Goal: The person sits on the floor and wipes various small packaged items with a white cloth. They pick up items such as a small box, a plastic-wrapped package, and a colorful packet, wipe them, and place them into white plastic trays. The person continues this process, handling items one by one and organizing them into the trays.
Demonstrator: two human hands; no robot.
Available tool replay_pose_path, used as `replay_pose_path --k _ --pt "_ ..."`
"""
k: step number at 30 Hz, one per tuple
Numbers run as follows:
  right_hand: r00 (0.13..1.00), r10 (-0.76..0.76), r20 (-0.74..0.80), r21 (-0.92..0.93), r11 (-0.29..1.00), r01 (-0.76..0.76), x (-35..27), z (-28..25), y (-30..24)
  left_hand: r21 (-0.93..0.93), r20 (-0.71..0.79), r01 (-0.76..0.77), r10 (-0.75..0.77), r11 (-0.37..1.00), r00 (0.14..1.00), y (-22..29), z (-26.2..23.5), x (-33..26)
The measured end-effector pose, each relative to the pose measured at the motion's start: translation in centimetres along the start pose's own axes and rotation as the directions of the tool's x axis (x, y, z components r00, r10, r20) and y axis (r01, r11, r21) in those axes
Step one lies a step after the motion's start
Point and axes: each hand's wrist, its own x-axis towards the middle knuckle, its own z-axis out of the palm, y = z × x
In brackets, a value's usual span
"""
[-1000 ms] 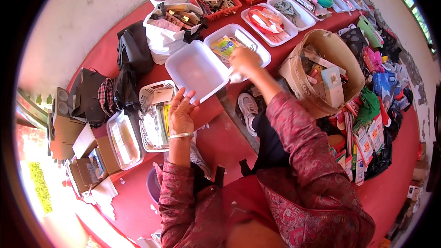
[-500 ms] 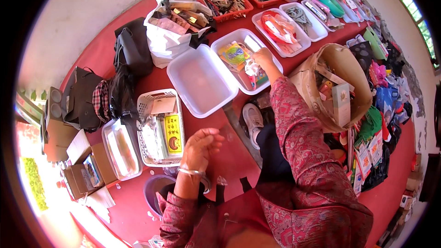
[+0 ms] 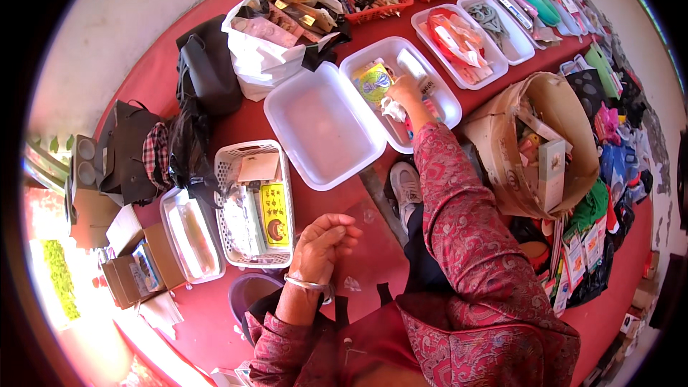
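The red surface (image 3: 240, 125) bears white trays (image 3: 322, 125), a perforated basket (image 3: 223, 218), a white bag (image 3: 259, 61) — and a black bag (image 3: 215, 75).

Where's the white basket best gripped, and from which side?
Probably at the upper rim of the basket's right wall, thumb outside and fingers inside, coming from the right: that edge is raised and long, and the left hand is on that side. Its left side is less accessible, with a tray close alongside.

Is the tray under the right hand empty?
Not empty: a yellow packet lies in the white tray, left of the right hand.
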Motion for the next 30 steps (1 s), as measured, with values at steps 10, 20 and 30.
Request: replay_pose_path --k 10,20,30 --pt "0.99 0.037 -0.135 0.388 0.921 0.018 2.6 -3.9 9.4 0.028 0.045 -0.007 0.005 1.0 0.999 -0.8 0.2 -0.4" --pt "0.965 -0.211 0.153 0.704 0.709 0.044 -2.7 -9.3 10.2 0.104 0.055 -0.03 0.024 0.994 0.998 -1.7 0.7 0.0" --pt "0.93 0.017 0.368 -0.347 0.93 0.121 -6.1 -9.8 2.0 0.124 0.058 0.011 -0.019 0.992 0.998 -1.6 1.4 0.9"
